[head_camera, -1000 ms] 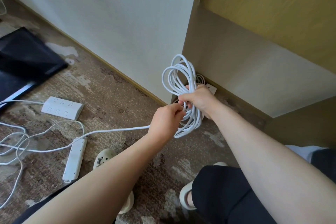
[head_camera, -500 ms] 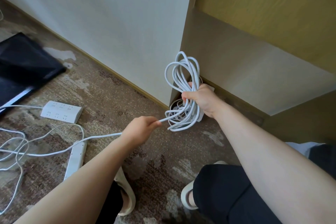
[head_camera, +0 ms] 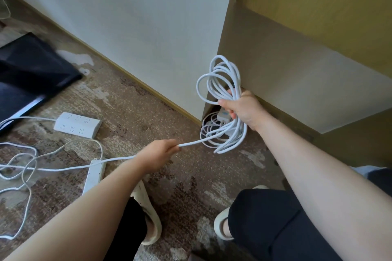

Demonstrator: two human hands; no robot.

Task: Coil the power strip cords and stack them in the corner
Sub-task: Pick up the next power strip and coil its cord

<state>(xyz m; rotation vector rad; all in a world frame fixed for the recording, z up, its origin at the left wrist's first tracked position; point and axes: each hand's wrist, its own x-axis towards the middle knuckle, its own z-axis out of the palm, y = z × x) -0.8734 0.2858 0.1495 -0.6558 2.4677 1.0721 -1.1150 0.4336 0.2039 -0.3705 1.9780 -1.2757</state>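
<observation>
Underfoot we see mottled brown carpet [head_camera: 161, 112] meeting a smooth pale wall. Our right hand [head_camera: 244, 110] grips the looped white round cord coil [head_camera: 222, 95] near the corner; our left hand [head_camera: 159, 152] pinches its trailing strand.

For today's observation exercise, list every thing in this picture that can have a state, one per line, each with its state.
Cord coil: looped, held up.
Right hand: grips the coil.
Left hand: pinches the cord's loose run.
Wide power strip: on carpet, cord uncoiled.
Narrow power strip: on carpet.
Corner power strip: coiled, in the corner.
</observation>
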